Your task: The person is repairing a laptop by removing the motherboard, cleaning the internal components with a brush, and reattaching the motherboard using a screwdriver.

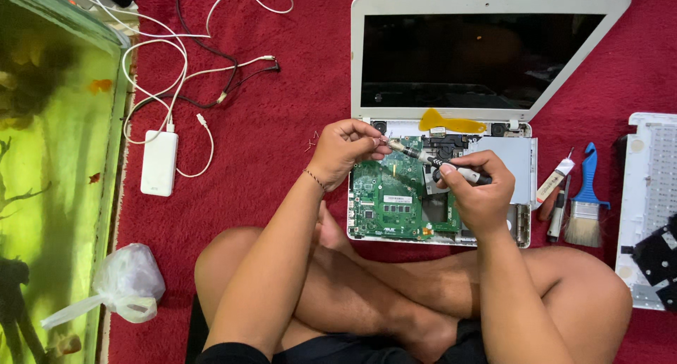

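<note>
Screwdriver [451,168] over open laptop [518,168], just above green board [388,195]. Right hand [479,195] closed round handle to turn; left hand [345,149] pinches tip, keeps it steady. Brush [584,212] right of laptop.

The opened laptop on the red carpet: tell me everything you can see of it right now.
The laptop is white, lying open on the red carpet, its dark screen switched off. The keyboard cover is off, baring a green circuit board and a silvery metal plate. A yellow pick sits at the hinge. The right hand holds a screwdriver over the board; the left hand pinches its tip.
</note>
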